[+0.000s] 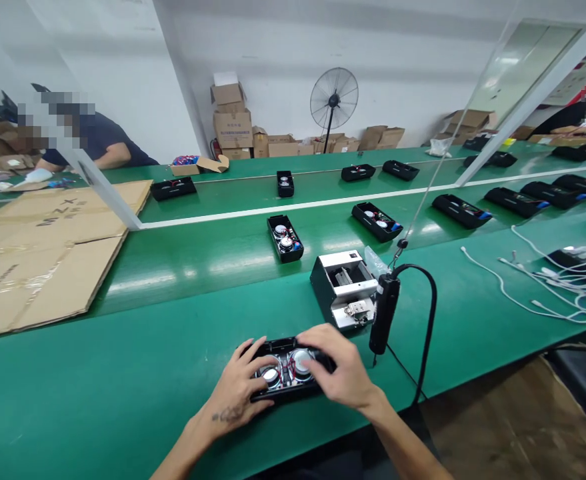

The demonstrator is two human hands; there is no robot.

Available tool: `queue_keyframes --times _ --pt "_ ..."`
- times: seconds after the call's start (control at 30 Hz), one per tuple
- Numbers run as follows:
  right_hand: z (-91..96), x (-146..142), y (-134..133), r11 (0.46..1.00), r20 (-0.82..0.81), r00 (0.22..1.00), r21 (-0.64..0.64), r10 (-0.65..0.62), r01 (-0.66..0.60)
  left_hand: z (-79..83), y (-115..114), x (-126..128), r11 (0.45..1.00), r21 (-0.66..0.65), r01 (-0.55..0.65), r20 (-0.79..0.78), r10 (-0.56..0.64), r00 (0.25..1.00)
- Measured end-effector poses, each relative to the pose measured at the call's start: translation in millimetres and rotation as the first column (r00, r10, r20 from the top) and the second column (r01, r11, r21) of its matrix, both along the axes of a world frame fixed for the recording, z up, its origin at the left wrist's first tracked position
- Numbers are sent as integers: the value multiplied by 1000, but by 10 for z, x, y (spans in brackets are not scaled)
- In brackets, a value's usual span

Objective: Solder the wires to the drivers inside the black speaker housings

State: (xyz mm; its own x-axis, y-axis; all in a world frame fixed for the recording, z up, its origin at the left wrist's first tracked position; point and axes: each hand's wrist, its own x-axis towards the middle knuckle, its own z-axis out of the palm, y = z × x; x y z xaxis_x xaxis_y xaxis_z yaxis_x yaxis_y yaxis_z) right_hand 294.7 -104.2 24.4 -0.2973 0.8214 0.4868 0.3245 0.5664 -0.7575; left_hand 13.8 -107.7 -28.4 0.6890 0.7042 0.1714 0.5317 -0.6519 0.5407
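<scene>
The open speaker housing (287, 369) under both hands looks like black plastic, and its two round drivers show shiny metal backs. Beneath it the workbench (123, 393) is a smooth green surface with a soft sheen, catching pale reflections. Left of the housing lie sheets of matt brown cardboard (37, 260), while behind it a white feeder box (345, 287) looks like glossy plastic.

White walls (413, 47), green bench (97, 393) w/ conveyor, standing fan (333, 100), stacked cartons (233, 123) at back, brown floor (513, 427).
</scene>
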Motion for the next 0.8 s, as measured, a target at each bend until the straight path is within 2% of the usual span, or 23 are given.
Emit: queue_keyframes --times 0.03,0.07,0.13,0.17,0.2,0.23,0.27,0.33,0.4,0.47,0.5,0.6,0.67,0.8 --pt "-18 146 -16 984 -73 983 46 -167 171 -50 -66 5 993 121 5 -2 -5 1000" --pt "-37 292 -13 930 -136 929 87 -344 357 -90 -116 10 975 221 0 -1 0 1000" --pt "-85 559 37 724 -257 733 147 -630 674 -134 -168 20 945 327 -23 4 23 1000" --pt "-112 672 77 617 -293 631 151 -718 772 -141 -173 24 936 352 -24 -1 26 1000" --pt "-140 767 119 540 -297 553 133 -778 831 -140 -167 25 930 368 -20 -8 24 1000" --pt "-168 843 159 507 -261 511 89 -819 858 -135 -156 26 925 379 -17 -10 22 1000" --pt "-196 900 192 514 -192 507 15 -840 858 -128 -144 27 921 388 -15 -9 20 1000" --pt "-252 958 225 574 -75 570 -183 -818 798 -117 -125 29 915 404 -16 4 15 1000" --pt "-307 958 212 595 -75 606 -316 -792 739 -114 -123 36 904 426 -22 30 10 1000" --pt "-350 930 175 607 -159 592 -331 -790 722 -123 -136 44 896 440 -51 56 29 998" --pt "-360 916 158 637 -210 604 -328 -769 697 -133 -145 46 891 448 -71 71 44 997" --pt "-314 899 159 788 -334 719 -355 -610 504 -192 -159 37 879 462 -115 84 85 993" --pt "-213 900 209 835 -388 746 -355 -541 421 -247 -158 27 871 475 -121 87 90 992" --pt "63 829 367 871 -571 665 -219 -480 440 -345 -163 57 882 448 -149 120 106 987"
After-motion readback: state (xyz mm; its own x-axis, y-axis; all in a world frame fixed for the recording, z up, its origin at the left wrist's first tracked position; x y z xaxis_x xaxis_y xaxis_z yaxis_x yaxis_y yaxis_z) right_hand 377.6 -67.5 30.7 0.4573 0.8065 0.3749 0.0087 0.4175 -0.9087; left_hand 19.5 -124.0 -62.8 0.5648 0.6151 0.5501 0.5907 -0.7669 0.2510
